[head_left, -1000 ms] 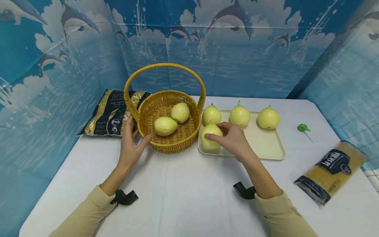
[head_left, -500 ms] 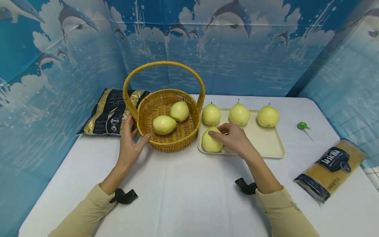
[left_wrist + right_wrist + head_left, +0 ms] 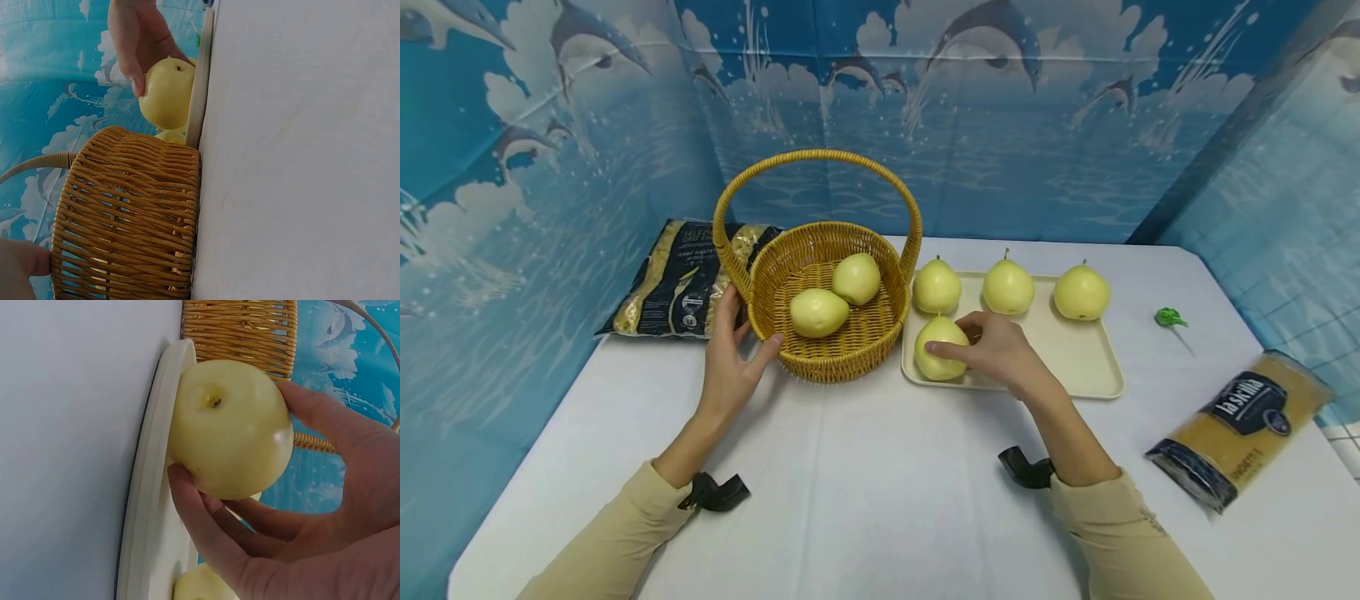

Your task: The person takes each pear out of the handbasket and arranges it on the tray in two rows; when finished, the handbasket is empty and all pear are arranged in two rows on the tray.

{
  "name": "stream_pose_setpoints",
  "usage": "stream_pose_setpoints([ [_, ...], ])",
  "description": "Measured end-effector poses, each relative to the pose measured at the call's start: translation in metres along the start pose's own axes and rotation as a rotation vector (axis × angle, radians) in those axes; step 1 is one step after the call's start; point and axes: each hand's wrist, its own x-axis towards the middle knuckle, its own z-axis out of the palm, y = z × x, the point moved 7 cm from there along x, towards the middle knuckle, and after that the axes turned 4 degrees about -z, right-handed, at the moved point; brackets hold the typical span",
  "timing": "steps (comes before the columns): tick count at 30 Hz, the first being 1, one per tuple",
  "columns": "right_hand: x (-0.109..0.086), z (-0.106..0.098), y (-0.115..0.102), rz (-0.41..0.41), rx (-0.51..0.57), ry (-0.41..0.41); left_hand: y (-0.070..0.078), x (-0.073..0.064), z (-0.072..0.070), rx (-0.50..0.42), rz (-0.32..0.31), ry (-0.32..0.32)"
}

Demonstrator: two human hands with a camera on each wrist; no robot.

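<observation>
My right hand (image 3: 1000, 352) holds a pale yellow pear (image 3: 941, 348) at the front left corner of the cream tray (image 3: 1075, 367). In the right wrist view the thumb and fingers (image 3: 206, 531) span the pear, whose dimpled end faces the camera. Whether the tray bears its weight I cannot tell. Three more pears stand along the tray's back, one of them the left back pear (image 3: 937, 286). My left hand (image 3: 727, 367) grips the left side of a wicker basket (image 3: 842, 367), thumb on the rim; its other fingers are partly hidden. Two pears (image 3: 818, 313) lie inside the basket.
Behind the basket's left side lies a black and gold pasta bag (image 3: 681, 287). A spaghetti packet (image 3: 1243, 429) lies at the right, near a small green item (image 3: 1169, 317). The basket's tall handle (image 3: 820, 156) arches up. A dolphin-print curtain (image 3: 880, 192) stands behind the table.
The pear in my right hand has shifted slightly towards the tray's front edge and turned, so that its stem now shows. My left hand and the basket have stayed in place.
</observation>
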Motion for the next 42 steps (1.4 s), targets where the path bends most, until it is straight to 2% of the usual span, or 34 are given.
stream_pose_setpoints([
  [9, 0.000, 0.004, -0.001, -0.001, 0.020, -0.034, -0.002, 0.001, -0.001, -0.001, 0.000, -0.001],
  [17, -0.004, -0.003, 0.001, 0.018, 0.076, -0.063, -0.001, 0.000, 0.000, -0.002, 0.003, -0.006],
  [23, -0.006, -0.009, 0.000, 0.010, 0.021, -0.048, 0.000, -0.001, 0.000, 0.001, 0.004, -0.004],
  [31, -0.006, -0.010, 0.001, 0.001, -0.121, -0.042, -0.001, -0.001, 0.000, 0.001, 0.009, -0.002],
  [37, 0.000, 0.000, 0.002, -0.020, -0.086, 0.005, -0.001, 0.000, 0.000, 0.001, 0.012, -0.001],
  [42, 0.002, 0.009, -0.004, -0.043, -0.058, 0.007, -0.001, 0.000, -0.001, 0.015, 0.004, 0.000],
])
